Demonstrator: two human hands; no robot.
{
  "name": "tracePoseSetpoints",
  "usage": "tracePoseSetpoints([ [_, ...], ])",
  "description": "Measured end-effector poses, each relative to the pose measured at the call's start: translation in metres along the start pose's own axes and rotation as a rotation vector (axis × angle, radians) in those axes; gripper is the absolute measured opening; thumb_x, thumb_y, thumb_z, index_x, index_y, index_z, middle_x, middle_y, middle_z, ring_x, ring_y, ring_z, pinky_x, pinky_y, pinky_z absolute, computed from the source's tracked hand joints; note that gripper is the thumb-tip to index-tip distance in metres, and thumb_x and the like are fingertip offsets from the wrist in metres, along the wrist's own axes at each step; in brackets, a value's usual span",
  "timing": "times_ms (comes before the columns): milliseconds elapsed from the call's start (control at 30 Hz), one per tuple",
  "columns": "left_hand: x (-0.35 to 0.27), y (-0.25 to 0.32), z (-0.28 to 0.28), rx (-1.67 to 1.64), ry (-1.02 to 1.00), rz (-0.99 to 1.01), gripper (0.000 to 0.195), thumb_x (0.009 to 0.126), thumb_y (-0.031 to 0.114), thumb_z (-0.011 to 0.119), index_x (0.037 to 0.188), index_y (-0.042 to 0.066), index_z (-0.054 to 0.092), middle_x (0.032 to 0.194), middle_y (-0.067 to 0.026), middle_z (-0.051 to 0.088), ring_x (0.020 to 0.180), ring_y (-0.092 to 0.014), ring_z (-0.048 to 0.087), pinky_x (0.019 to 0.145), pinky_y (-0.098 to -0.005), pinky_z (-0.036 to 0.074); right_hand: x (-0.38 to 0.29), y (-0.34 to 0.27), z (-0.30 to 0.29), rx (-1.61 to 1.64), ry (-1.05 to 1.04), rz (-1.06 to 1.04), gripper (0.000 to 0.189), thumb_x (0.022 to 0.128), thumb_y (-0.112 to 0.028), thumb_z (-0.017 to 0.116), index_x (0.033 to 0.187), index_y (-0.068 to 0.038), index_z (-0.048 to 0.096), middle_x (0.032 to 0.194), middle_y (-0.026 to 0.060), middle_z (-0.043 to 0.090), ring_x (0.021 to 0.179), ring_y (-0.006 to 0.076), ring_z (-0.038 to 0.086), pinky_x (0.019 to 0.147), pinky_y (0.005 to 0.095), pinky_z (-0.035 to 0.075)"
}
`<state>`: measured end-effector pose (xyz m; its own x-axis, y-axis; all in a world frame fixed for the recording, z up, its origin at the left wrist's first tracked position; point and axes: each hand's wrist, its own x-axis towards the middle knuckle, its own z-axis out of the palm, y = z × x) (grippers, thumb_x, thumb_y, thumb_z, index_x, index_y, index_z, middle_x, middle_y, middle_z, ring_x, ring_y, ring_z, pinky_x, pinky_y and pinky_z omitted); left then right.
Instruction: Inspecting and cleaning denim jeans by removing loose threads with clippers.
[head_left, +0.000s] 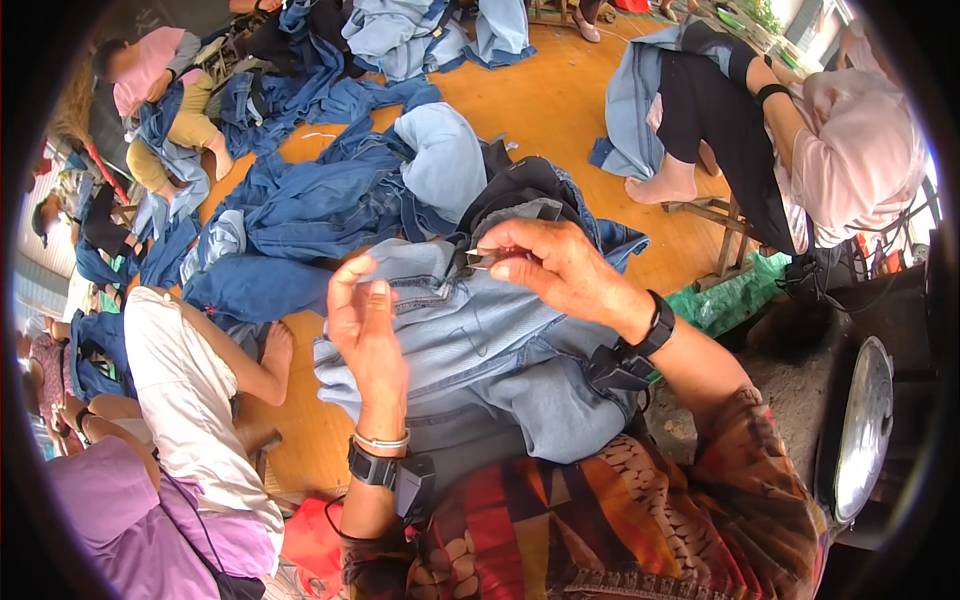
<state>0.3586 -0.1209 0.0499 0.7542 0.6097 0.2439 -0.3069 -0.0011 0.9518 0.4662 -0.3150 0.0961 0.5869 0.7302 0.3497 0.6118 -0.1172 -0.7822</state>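
A light-blue denim garment (480, 352) lies over my lap, with a dark seam and a loose dark thread (474, 341) on its surface. My right hand (562, 270) is above it, pinching small metal thread snips (475, 259); only the tips show past the fingers. To the left, my left hand (367, 330) is raised over the garment's edge. Its thumb and forefinger are apart, and I see nothing between them. Dark fabric (517, 195) is bunched just beyond my right hand.
Blue denim garments (322, 202) are heaped ahead on an orange-brown floor sheet (540, 97). One person (847, 150) sits at the right on a wooden stool (720, 225), another (180, 375) close at the left. A round metal lid (862, 427) stands at my right. Other people sit farther off.
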Motion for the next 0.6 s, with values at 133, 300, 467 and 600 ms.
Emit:
tracePoseSetpoints([
  [133, 0.003, 0.023, 0.01, 0.403, -0.221, 0.302, 0.022, 0.081, -0.003, 0.058, 0.101, 0.002, 0.062, 0.094, -0.0029, 0.06, 0.073, -0.01, 0.052, 0.063, -0.0218, 0.042, 0.011, 0.002, -0.007, -0.042, -0.038, -0.066, 0.019, 0.081, -0.01, 0.063, 0.097, -0.001, 0.059, 0.083, 0.0124, 0.062, 0.076, 0.0293, 0.061, 0.067, 0.0361, 0.047],
  [300, 0.003, 0.007, 0.013, 0.486, -0.369, 0.157, 0.013, 0.081, -0.006, 0.058, 0.093, -0.002, 0.064, 0.09, -0.004, 0.059, 0.07, -0.009, 0.055, 0.059, -0.0209, 0.043, 0.015, 0.004, 0.001, -0.093, -0.116, -0.116, 0.017, 0.081, -0.011, 0.063, 0.095, -0.001, 0.061, 0.084, 0.01, 0.06, 0.078, 0.0295, 0.061, 0.068, 0.0365, 0.047],
  [467, 0.009, 0.004, 0.01, 0.449, -0.404, 0.044, 0.011, 0.083, -0.005, 0.056, 0.092, -0.003, 0.062, 0.082, -0.0071, 0.056, 0.062, -0.012, 0.056, 0.056, -0.0248, 0.045, 0.023, 0.011, 0.001, -0.226, -0.125, -0.151, 0.015, 0.081, -0.013, 0.063, 0.093, -0.004, 0.064, 0.085, 0.0093, 0.06, 0.079, 0.0287, 0.06, 0.069, 0.0372, 0.047],
  [600, 0.015, 0.003, 0.008, 0.461, -0.456, -0.024, 0.006, 0.085, -0.004, 0.053, 0.086, -0.002, 0.059, 0.079, -0.0071, 0.055, 0.058, -0.011, 0.055, 0.053, -0.025, 0.044, 0.032, 0.008, 0.001, -0.143, -0.176, -0.08, 0.019, 0.081, -0.011, 0.063, 0.097, -0.001, 0.062, 0.087, 0.0106, 0.061, 0.082, 0.0272, 0.061, 0.072, 0.0347, 0.047],
])
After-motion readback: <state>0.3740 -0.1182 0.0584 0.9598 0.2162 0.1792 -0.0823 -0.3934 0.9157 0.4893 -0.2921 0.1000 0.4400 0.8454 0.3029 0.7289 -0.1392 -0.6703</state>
